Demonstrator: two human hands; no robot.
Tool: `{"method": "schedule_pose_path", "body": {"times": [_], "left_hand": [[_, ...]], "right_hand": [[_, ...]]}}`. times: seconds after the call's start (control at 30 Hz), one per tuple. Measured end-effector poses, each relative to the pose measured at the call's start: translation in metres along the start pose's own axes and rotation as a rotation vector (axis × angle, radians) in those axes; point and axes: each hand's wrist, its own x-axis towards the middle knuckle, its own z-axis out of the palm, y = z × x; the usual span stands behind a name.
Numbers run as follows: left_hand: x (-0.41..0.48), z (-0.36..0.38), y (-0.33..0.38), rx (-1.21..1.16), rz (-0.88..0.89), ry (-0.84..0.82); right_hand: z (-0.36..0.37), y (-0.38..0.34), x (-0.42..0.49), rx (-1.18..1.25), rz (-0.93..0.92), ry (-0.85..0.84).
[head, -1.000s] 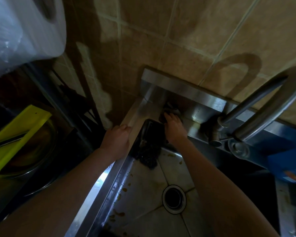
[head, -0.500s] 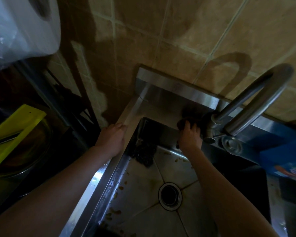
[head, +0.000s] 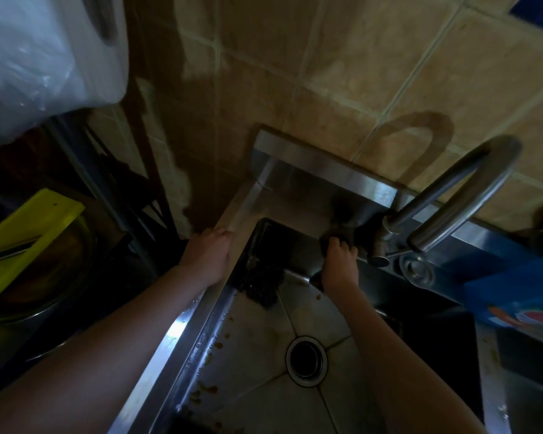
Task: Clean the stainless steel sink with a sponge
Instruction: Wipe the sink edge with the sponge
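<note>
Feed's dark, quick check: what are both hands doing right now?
Left hand: curled on sink rim, grip unclear.
Right hand: holds sponge by faucet.

Of our own body we see two bare, rounded forearms, the left forearm [head: 107, 349] and the right forearm [head: 405, 364], uncovered from the bottom edge up to the wrists. Our left hand [head: 206, 256] and right hand [head: 339, 264] are bare too, with short fingers. The dim light blurs our nails and knuckles.
</note>
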Motion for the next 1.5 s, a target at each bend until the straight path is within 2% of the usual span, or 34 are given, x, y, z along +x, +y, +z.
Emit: {"method": "schedule_pose_path", "body": {"times": [0.17, 0.4, 0.57, 0.7, 0.87, 1.03, 1.17, 1.37, 1.5], "left_hand": [[0.0, -0.001, 0.001, 0.003, -0.011, 0.003], [0.0, -0.002, 0.004, 0.02, -0.023, 0.008], [-0.002, -0.001, 0.002, 0.0, -0.005, 0.007], [-0.002, -0.003, 0.002, -0.014, -0.001, 0.0], [-0.002, -0.004, -0.001, -0.006, 0.009, -0.012], [-0.004, -0.003, -0.007, -0.047, 0.048, 0.016], [-0.012, 0.002, -0.022, -0.056, 0.031, 0.077], [-0.021, 0.007, -0.043, -0.062, -0.069, 0.081], [-0.027, 0.005, -0.048, -0.073, -0.094, 0.043]], "right_hand": [[-0.001, -0.002, -0.013, 0.198, -0.009, 0.087], [-0.008, 0.004, -0.011, 0.206, 0.016, 0.222], [-0.015, -0.002, 0.005, 0.126, 0.083, 0.194], [-0.007, -0.005, 0.019, 0.081, 0.177, 0.109], [0.006, -0.015, 0.032, 0.07, 0.194, 0.059], [0.012, -0.03, 0.042, 0.036, 0.097, 0.075], [0.018, -0.055, 0.042, 0.104, -0.044, 0.078], [0.024, -0.101, 0.055, 0.184, -0.303, -0.026], [0.021, -0.129, 0.067, 0.306, -0.341, -0.115]]}}
